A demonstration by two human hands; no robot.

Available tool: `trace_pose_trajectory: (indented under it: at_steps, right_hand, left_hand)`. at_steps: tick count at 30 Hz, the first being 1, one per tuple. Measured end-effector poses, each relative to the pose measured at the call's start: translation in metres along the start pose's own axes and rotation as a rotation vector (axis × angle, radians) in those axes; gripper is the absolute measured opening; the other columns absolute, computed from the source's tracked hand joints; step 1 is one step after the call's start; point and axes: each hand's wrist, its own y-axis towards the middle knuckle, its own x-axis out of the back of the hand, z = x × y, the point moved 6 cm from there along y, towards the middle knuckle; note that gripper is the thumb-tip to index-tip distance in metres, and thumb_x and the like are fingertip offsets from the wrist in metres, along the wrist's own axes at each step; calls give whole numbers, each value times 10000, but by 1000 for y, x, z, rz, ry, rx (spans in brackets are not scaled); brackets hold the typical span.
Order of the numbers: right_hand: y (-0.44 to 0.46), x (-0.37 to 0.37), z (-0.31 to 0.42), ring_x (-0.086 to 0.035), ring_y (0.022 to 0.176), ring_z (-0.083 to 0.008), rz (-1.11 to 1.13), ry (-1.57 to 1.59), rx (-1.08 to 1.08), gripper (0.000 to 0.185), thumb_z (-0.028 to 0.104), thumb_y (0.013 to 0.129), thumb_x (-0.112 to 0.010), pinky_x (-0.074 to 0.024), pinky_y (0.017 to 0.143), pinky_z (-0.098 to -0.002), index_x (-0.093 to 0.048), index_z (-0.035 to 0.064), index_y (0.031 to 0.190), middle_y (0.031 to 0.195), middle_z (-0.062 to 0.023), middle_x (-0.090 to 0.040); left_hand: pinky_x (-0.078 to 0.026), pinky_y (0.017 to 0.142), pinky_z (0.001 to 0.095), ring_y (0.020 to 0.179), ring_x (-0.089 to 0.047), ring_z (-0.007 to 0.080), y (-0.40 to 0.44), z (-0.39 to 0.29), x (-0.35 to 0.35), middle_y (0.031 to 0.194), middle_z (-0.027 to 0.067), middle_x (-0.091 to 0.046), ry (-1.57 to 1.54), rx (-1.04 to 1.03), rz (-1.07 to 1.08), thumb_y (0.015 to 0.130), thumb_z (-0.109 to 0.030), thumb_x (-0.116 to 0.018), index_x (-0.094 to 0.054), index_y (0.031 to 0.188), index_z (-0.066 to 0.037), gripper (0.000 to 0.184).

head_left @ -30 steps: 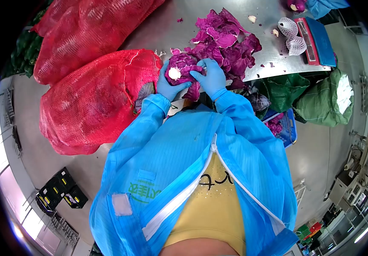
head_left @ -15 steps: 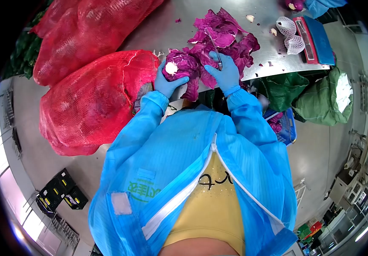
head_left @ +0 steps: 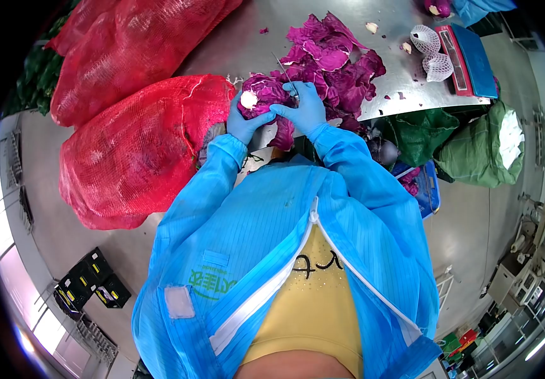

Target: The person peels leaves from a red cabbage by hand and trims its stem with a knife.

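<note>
A red cabbage (head_left: 263, 92) with a pale cut stem end is at the table's near edge. My left hand (head_left: 244, 121), in a blue glove, grips it from the left and below. My right hand (head_left: 305, 108), also gloved, is at the cabbage's right side with its thumb against it. The same hand holds a thin-bladed knife (head_left: 280, 65) pointing up and left; its handle is mostly hidden by the fingers. Loose purple cabbage leaves (head_left: 335, 54) lie in a pile just beyond and right of my right hand. One leaf (head_left: 283, 134) hangs below the cabbage.
Large red mesh sacks (head_left: 139, 145) crowd the left. On the metal table (head_left: 389, 60) lie white foam nets (head_left: 437, 67) and a red-and-blue box (head_left: 468, 60). Green sacks (head_left: 481, 148) and a blue crate (head_left: 428, 189) with purple leaves stand to the lower right.
My right hand has moved left with the knife, from the loose leaves to the cabbage's right side. My left hand stays on the cabbage, which has shifted only slightly.
</note>
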Motion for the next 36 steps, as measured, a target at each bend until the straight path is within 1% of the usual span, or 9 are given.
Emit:
trace_pose_trajectory:
  at_steps: [6,8,12,17,21,23,26,30,36]
  right_hand:
    - [-3,-1,9,-610,804,-276,106,-62,152,441,377,792,-666,-509,712,-377,-542,88,1101,941,-130,-551]
    - [-6,-4,18,-617,745,-291,114,-350,252,330,300,827,-612,-512,638,-392,-521,95,1069,901,-119,-570]
    - [-7,-15,10,-617,702,-285,109,-517,439,317,248,789,-626,-505,577,-395,-509,107,1048,881,-90,-581]
    - [-13,15,2,-610,649,-258,-68,-340,526,343,203,728,-666,-495,535,-380,-526,110,1027,810,-80,-580]
    - [-12,21,-29,-634,662,-248,-326,-35,303,226,163,766,-674,-514,577,-336,-589,78,957,799,-109,-622]
    - [-11,26,-32,-638,653,-233,-325,1,203,168,149,778,-676,-516,601,-321,-606,60,902,794,-116,-634]
    - [-6,36,-60,-621,625,-214,-407,72,-51,181,170,780,-677,-493,589,-319,-604,51,893,747,-108,-625]
    - [9,49,-82,-612,611,-190,-498,9,-131,198,206,776,-684,-480,588,-320,-601,46,858,696,-96,-619]
    - [18,61,-99,-629,662,-171,-584,13,-201,213,197,775,-689,-491,628,-305,-611,36,890,744,-79,-646]
  left_hand:
    - [-445,966,345,1121,-524,230,1,-2,-2,1228,130,-512,7,-9,-7,536,-211,-890,-328,1335,-10,998]
    - [-446,962,340,1117,-527,229,2,-4,0,1225,129,-513,33,-2,-19,539,-207,-889,-331,1332,-9,990]
    - [-447,953,335,1100,-536,228,3,-9,-4,1204,129,-532,87,8,-1,553,-213,-883,-353,1310,-9,946]
    - [-449,952,342,1090,-544,229,7,-13,1,1185,124,-551,19,23,-51,565,-216,-877,-399,1279,-9,884]
    - [-457,941,346,1077,-556,233,21,-1,5,1189,108,-559,-55,76,28,597,-213,-858,-436,1268,-22,815]
    - [-481,898,373,1041,-577,245,15,-13,3,1190,92,-566,-135,192,-16,654,-199,-817,-430,1296,-69,760]
    - [-480,870,405,1077,-557,244,10,-18,10,1205,102,-555,-131,329,-34,697,-368,-755,-413,1314,-71,765]
    - [-477,877,397,1097,-546,253,12,0,17,1223,119,-545,-142,414,48,698,-442,-726,-401,1325,-60,802]
    - [-439,934,417,1135,-521,263,2,14,12,1274,116,-516,-307,495,161,747,-390,-691,-386,1344,-65,746]
